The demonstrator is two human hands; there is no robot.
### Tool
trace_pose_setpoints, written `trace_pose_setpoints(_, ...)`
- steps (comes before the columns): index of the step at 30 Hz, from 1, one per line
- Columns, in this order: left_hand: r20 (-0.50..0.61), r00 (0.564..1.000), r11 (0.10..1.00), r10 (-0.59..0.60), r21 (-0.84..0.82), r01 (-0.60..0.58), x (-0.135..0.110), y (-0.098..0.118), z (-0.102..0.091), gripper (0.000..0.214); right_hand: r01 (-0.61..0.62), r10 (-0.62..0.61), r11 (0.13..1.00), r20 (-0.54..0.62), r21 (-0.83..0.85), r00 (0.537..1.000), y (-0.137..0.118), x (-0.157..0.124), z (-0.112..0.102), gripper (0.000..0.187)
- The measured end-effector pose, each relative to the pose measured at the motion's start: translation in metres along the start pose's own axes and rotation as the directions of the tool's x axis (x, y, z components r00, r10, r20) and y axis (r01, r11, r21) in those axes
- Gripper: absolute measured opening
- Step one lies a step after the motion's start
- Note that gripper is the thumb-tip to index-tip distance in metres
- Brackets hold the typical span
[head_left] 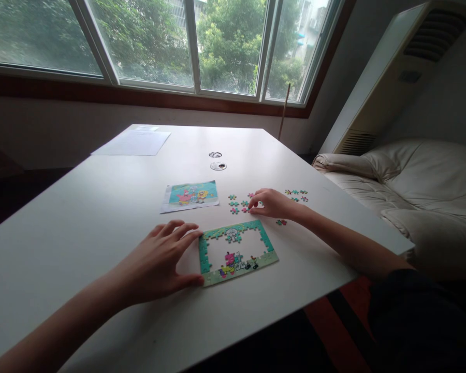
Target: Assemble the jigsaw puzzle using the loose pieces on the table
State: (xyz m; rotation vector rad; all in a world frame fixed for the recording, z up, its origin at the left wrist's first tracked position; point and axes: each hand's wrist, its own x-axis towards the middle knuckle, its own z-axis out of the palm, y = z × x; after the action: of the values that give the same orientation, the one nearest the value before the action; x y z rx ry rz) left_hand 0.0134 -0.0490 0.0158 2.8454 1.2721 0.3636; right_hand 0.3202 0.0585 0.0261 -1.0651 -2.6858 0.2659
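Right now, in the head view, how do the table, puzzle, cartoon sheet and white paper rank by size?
1. Table
2. Puzzle, including open middle
3. Cartoon sheet, white paper: too alike to rank; paper farther

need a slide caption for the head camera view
Left hand at the edge of a partly assembled jigsaw, right hand among loose pieces on a white table.
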Motion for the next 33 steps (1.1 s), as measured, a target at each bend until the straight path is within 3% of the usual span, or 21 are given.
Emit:
trace_pose_setpoints(10,0.013,1.000,0.999,0.014,0.036,-0.015,0.000,-0.001,0.001,0.072,0.007,-0.007,1.000,-0.036,-0.015,0.999,-0.004,0.001,-0.004,0.017)
trace_pose_setpoints(23,0.018,1.000,0.999,0.019,0.030,-0.019,-0.002,-0.004,0.002,0.070,0.016,-0.015,1.000,-0.042,0.009,0.999,-0.026,0.018,0.013,0.016)
trace_pose_setpoints(33,0.043,0.999,0.999,0.007,0.038,-0.009,-0.001,-0.005,0.000,0.069,0.061,-0.056,0.995,-0.059,0.080,0.997,-0.025,0.020,0.014,0.013)
